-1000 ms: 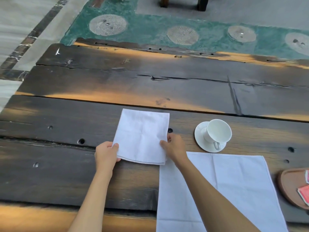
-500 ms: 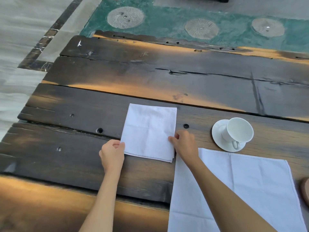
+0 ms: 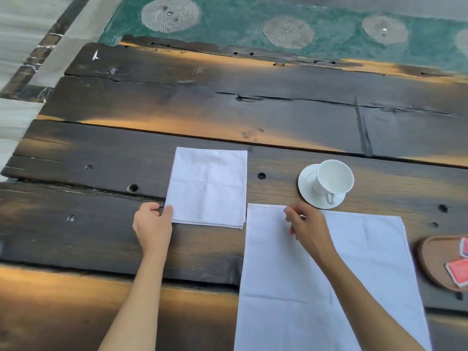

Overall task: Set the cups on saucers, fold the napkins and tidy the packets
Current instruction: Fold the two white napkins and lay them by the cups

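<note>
right hand [image 3: 307, 228] now off folded napkin [image 3: 208, 188]

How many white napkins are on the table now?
2. The folded napkin lies left of the cup, its corner touched by the left hand. The open napkin lies under the right hand, partly cut off by the frame.

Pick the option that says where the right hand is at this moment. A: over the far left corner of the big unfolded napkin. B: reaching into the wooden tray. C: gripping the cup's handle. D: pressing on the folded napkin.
A: the right hand hovers over the far left corner of the unfolded napkin, apart from the folded napkin, the cup and the wooden tray.
</note>
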Tool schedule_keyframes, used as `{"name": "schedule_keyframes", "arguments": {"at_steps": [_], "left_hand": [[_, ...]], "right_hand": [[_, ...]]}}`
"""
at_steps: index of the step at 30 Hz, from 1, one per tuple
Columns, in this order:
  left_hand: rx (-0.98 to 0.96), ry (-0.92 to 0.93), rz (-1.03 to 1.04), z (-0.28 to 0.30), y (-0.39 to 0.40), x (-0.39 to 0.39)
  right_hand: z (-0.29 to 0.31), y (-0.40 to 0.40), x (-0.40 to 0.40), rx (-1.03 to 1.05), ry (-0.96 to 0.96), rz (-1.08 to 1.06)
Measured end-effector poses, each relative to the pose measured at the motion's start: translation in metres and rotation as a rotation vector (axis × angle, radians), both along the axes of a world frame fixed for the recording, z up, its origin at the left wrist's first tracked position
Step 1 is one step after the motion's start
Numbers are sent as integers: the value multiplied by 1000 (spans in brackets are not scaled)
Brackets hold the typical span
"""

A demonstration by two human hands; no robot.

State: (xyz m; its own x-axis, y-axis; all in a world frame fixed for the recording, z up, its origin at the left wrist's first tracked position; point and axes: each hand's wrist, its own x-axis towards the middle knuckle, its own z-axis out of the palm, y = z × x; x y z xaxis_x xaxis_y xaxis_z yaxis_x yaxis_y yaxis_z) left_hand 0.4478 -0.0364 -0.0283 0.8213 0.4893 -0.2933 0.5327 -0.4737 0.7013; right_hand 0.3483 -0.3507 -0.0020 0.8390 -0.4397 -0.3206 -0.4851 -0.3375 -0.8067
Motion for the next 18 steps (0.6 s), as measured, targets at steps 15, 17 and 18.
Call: {"name": "schedule_keyframes", "arguments": {"at_steps": [15, 17, 18], "left_hand": [[-90, 266, -478, -2, -82, -191], [-119, 265, -462, -1, -88, -196], [-129, 264, -451, 0, -91, -197]], "right_hand": [[-23, -169, -273, -37, 272, -563], [-27, -171, -273, -52, 285, -515], [-27, -171, -271, -61, 280, -495]]}}
